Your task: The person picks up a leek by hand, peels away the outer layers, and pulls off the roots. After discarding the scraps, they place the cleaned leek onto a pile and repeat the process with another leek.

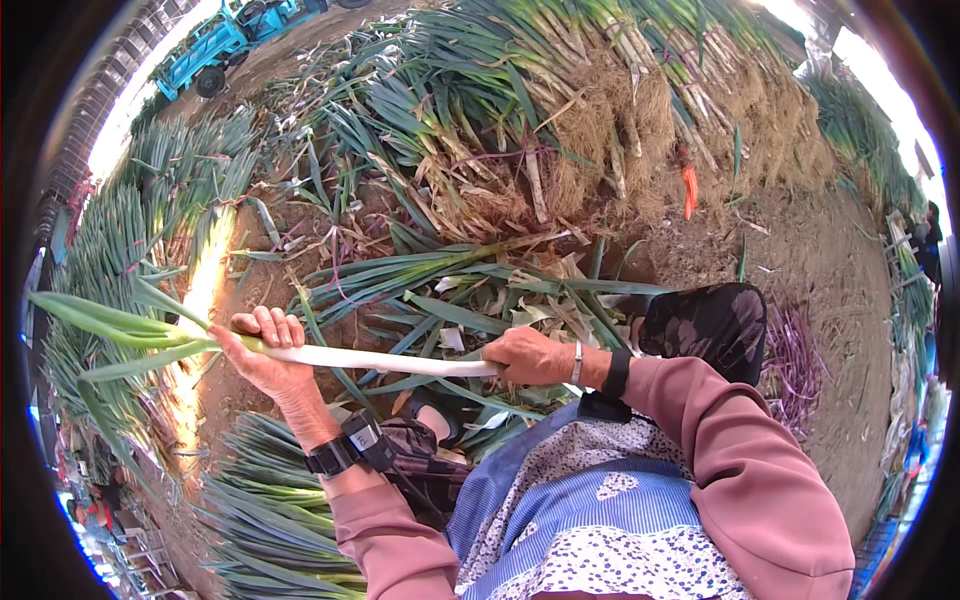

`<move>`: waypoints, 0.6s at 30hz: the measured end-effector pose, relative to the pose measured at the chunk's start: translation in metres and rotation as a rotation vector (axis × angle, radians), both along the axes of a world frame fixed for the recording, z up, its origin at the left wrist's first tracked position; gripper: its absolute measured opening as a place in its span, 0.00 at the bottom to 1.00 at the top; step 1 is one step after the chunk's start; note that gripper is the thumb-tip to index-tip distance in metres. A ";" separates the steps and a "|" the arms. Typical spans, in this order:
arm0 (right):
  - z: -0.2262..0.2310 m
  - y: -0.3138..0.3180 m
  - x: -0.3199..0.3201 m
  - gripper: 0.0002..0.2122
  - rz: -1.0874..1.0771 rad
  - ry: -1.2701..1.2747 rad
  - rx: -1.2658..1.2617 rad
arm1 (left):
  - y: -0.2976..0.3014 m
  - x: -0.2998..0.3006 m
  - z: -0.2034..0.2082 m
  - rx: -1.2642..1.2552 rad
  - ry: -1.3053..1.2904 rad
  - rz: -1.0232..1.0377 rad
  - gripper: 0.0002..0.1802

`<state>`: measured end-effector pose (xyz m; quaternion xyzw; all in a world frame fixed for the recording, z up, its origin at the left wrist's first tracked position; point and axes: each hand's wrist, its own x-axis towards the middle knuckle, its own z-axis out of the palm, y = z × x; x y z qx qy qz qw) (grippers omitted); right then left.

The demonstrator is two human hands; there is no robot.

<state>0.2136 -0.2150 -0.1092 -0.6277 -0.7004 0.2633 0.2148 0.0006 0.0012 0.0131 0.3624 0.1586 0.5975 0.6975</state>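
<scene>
A long green onion [390, 361] lies almost level across the front of my body, its white stalk peeled smooth and its green leaves fanning out at the left end. My left hand [262, 350] is closed around the stalk just below the leaves. At the other end, my right hand [533, 356] grips the root end, which its fingers hide. Beneath the stalk, loose green leaves and stripped pale skins [450, 315] cover the ground between my legs.
Untrimmed onions with dry roots [610, 125] are heaped at the far side. Stacked onions [165, 200] line the left, with another pile [280, 510] at near left. Purple ties [792, 360] lie at right; an orange object [690, 192] sits by the heap. A blue vehicle [205, 55] stands far left.
</scene>
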 end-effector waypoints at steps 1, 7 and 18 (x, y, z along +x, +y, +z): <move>-0.005 -0.002 -0.001 0.06 -0.029 0.062 0.028 | -0.001 0.001 0.000 0.006 0.003 -0.020 0.27; -0.111 -0.057 0.060 0.07 -0.520 -0.132 -0.054 | -0.004 0.009 0.010 -0.146 -0.015 0.241 0.28; -0.002 0.003 0.064 0.35 -0.608 0.769 0.053 | 0.000 -0.008 -0.007 -0.440 -0.032 0.551 0.31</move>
